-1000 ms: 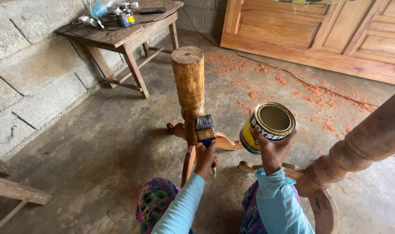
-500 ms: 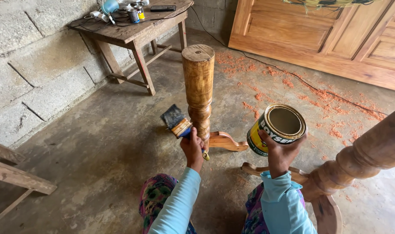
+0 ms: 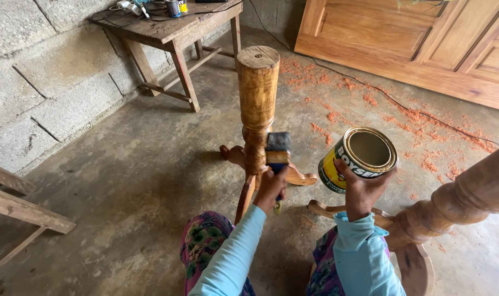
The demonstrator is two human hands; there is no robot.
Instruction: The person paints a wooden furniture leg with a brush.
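At far left, wooden boards [image 3: 19, 205] lean by the block wall, and a wooden surface [image 3: 167, 33] stands near it, well apart from you. Your left hand [image 3: 270, 189] is clenched around a paintbrush [image 3: 277, 151], its dark bristles touching the turned wooden leg [image 3: 256, 104] that stands upright on the concrete floor [image 3: 129, 181]. Your right hand [image 3: 362, 189] grasps an open tin can [image 3: 364, 156], tilted, just beside the leg. A second wooden leg [image 3: 463, 200] lies at right.
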